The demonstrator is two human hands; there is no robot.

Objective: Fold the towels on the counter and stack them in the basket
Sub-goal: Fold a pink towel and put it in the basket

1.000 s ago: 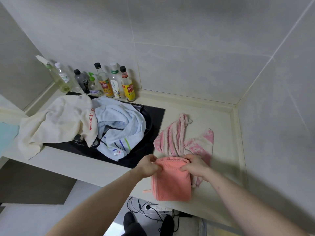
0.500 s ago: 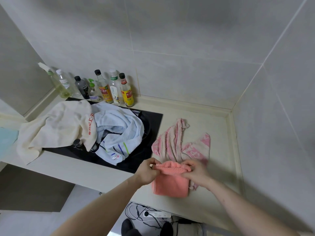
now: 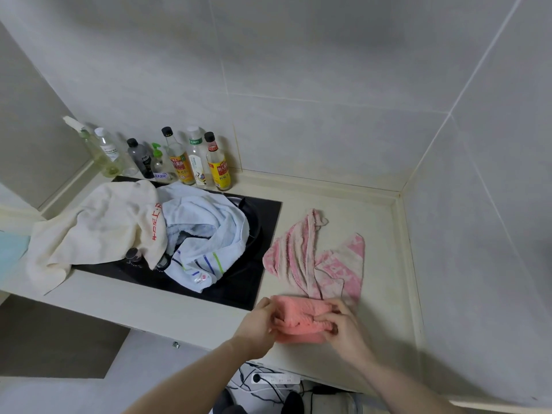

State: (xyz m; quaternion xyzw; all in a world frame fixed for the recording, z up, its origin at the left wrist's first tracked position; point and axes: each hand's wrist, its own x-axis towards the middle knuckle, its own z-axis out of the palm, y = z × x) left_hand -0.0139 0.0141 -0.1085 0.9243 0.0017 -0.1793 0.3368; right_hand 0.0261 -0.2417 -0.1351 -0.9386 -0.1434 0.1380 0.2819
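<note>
A small coral towel [image 3: 300, 319] lies doubled over at the counter's front edge. My left hand [image 3: 259, 325] grips its left side and my right hand [image 3: 339, 327] pinches its right side. Behind it a pink-and-white patterned towel [image 3: 316, 259] lies crumpled on the cream counter [image 3: 385, 294]. A pale blue towel with coloured stripes [image 3: 206, 237] and a cream towel with red lettering [image 3: 101, 228] are heaped over the black stove [image 3: 263, 216]. No basket is in view.
Several bottles [image 3: 191, 159] stand in a row against the back wall, left of the corner. Tiled walls close the counter at the back and right. Below the counter edge a white power strip [image 3: 274, 379] and cables lie on the floor.
The coral towel went from a long flat rectangle to a shorter, thicker bundle as both hands brought its far edge toward me. The view tilted upward slightly.
</note>
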